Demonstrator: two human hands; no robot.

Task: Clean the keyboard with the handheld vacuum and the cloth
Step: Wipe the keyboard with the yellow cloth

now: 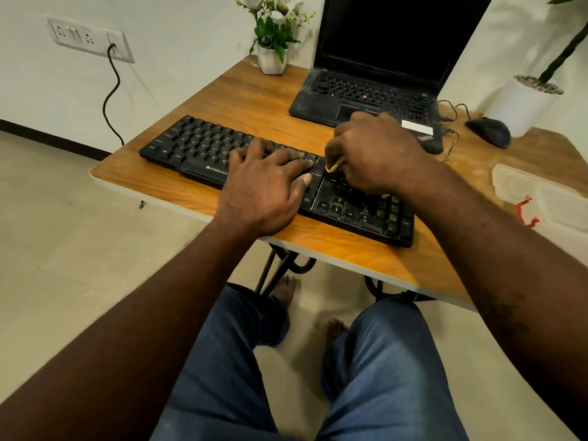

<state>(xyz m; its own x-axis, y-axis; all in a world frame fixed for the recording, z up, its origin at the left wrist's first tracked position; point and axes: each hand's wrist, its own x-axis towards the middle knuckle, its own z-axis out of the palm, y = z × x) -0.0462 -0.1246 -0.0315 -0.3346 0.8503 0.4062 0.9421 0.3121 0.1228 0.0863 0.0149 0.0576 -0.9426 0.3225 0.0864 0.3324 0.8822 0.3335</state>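
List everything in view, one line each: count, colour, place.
keyboard: one, black, front of table
cloth: one, yellow, on the keyboard's right part, mostly hidden under the right hand
laptop: one, black, open, back of table
mouse: one, black, right of laptop
flower pot: one, white, table's back left corner
plant pot: one, white, far right, behind the mouse
plastic box: one, clear with red clip, table's right edge
table: one, wood-brown
wall socket: one, white, wall; black cable plugged in
left hand: flat on the middle keys
right hand: holds cloth on the keys
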